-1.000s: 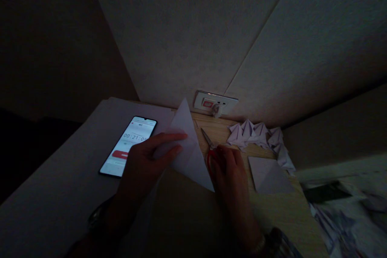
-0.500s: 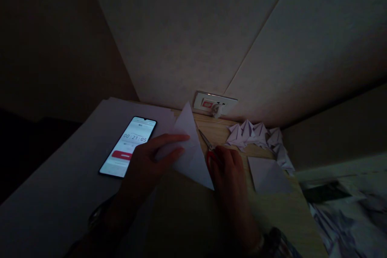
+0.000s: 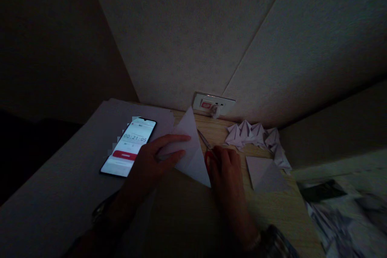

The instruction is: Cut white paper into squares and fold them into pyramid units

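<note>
A white sheet of paper (image 3: 193,159), folded into a triangle, stands out in the middle of the table. My left hand (image 3: 148,163) grips it, with forefinger and thumb stretched over its left part. Close to the paper's right edge, my right hand (image 3: 228,175) is closed around the red handle of a pair of scissors (image 3: 207,145). The blades point away from me towards the wall and look nearly closed. In the dim light, the fingers inside the handle are partly hidden.
A lit phone (image 3: 134,137) showing a timer lies on large white sheets (image 3: 75,169) at the left. Folded paper pieces (image 3: 256,135) line the back right, behind a paper square (image 3: 266,173). A wall socket (image 3: 214,102) holds a plug. More folded papers (image 3: 335,225) lie beyond the table's right edge.
The view has shifted slightly. Both hands keep their hold on the paper and the scissors, and the scissors sit at almost the same place beside the paper.
</note>
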A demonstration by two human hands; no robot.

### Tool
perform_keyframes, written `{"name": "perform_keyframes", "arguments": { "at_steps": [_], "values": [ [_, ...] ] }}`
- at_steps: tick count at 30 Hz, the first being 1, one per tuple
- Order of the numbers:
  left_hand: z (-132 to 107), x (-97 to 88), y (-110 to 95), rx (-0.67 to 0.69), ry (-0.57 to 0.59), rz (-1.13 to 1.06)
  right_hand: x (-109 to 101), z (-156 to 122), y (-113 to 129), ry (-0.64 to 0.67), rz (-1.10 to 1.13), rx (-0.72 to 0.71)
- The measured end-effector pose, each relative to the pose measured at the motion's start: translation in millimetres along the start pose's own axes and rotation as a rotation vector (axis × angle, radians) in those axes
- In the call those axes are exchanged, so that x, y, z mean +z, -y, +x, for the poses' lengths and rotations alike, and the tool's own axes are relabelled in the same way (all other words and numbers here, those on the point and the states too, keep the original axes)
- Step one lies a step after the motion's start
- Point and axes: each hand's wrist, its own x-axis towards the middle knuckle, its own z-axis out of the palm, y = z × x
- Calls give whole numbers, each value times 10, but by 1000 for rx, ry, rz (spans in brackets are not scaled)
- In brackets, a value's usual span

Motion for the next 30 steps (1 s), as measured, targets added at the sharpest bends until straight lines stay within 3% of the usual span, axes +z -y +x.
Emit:
{"name": "perform_keyframes", "arguments": {
  "at_steps": [4, 7, 10, 14, 21, 30],
  "values": [
    [14, -12, 20, 2, 37, 10, -44, 14, 22, -72, 64, -24],
    [22, -7, 50, 9, 113, 31, -144, 22, 86, -103, 280, -36],
    [8, 22, 60, 27, 153, 51, -223, 13, 150, 51, 604, -26],
    [-23, 61, 47, 67, 161, 56, -207, 1, 199, 192, 870, 133],
    [5, 70, 90, 72, 43, -20, -121, -1, 222, 194, 965, 202],
    [18, 29, 71, 66, -140, 83, -85, -40, 165, 97, 889, 103]
  ]
}}
